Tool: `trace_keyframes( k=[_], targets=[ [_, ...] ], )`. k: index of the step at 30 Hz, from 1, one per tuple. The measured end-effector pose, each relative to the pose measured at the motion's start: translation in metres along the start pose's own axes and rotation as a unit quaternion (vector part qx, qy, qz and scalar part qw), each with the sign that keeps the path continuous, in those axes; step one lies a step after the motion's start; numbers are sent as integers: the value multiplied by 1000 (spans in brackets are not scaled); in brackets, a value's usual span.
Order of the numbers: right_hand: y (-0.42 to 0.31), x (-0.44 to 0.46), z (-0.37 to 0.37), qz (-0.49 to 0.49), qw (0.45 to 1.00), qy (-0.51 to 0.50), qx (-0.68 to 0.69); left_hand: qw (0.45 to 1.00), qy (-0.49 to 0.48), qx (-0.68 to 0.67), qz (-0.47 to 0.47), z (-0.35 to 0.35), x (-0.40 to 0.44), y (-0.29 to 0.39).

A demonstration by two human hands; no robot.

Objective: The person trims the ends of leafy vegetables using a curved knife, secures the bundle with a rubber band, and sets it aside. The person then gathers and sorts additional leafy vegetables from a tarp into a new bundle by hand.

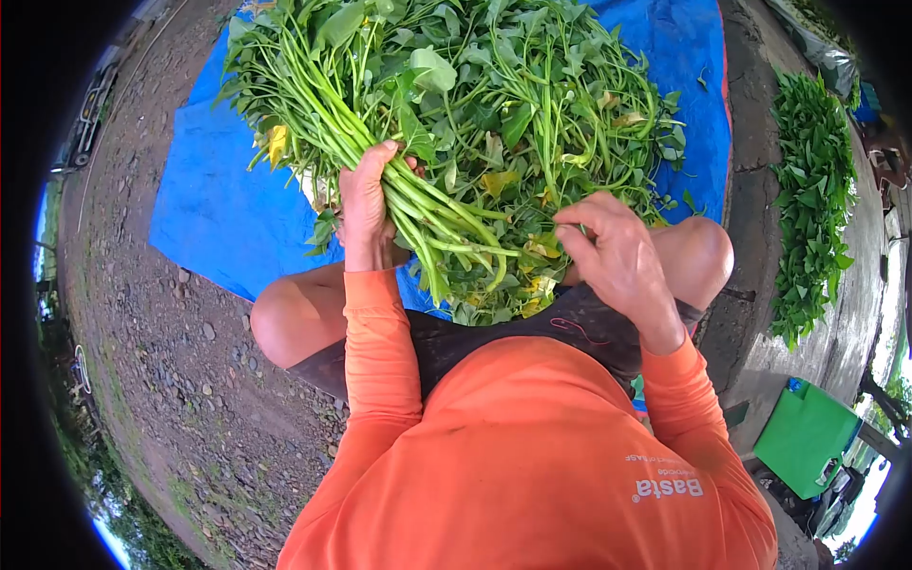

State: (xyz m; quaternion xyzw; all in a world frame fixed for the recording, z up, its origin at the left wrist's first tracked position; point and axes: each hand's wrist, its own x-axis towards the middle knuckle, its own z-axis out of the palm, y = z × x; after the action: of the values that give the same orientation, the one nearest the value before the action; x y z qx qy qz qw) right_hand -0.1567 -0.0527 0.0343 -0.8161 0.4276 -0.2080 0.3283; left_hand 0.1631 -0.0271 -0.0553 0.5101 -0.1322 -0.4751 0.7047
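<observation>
My left hand (366, 201) is closed around a thick bunch of long-stemmed leafy greens (337, 112). The leaves fan out to the upper left, while the bare stem ends point to the lower right. My right hand (616, 261) hovers just right of those stem ends, above my knee. Its fingers are loosely bent, thumb and forefinger slightly apart, and I see nothing between them. Beneath and beyond both hands lies a big heap of the same greens (532, 90), with some yellow leaves (499, 180) mixed in.
A blue tarp (214, 204) is under the heap, between my bent legs. Stony ground (190, 370) stretches to the left. On the right, more greens (812, 204) lie in a long row on a grey surface, with a green container (807, 437) nearer me.
</observation>
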Motion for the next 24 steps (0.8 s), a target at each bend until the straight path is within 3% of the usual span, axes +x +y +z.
trace_keyframes(
  k=[1,6,10,12,15,18,20,22,24],
  targets=[
    [-12,9,3,77,989,-80,102,1000,-1,-1,7,2,-2,-1],
    [10,32,70,-134,979,-83,128,999,-6,34,20,13,-13,-2],
    [-9,16,99,20,952,-200,230,995,39,17,87,18,-15,0],
    [-7,10,127,7,967,-152,206,988,60,27,139,21,-16,-1],
    [8,13,134,103,874,-173,442,995,47,15,89,3,-11,9],
    [8,26,92,120,839,-366,385,996,1,-87,25,-13,-7,20],
    [13,15,97,52,879,-356,312,980,-31,-193,-26,-17,-4,27],
    [11,2,91,-48,914,-343,211,978,-41,-205,-21,-27,0,25],
    [8,-8,74,-31,922,-340,182,977,-40,-205,-32,-32,3,26]
  ],
)
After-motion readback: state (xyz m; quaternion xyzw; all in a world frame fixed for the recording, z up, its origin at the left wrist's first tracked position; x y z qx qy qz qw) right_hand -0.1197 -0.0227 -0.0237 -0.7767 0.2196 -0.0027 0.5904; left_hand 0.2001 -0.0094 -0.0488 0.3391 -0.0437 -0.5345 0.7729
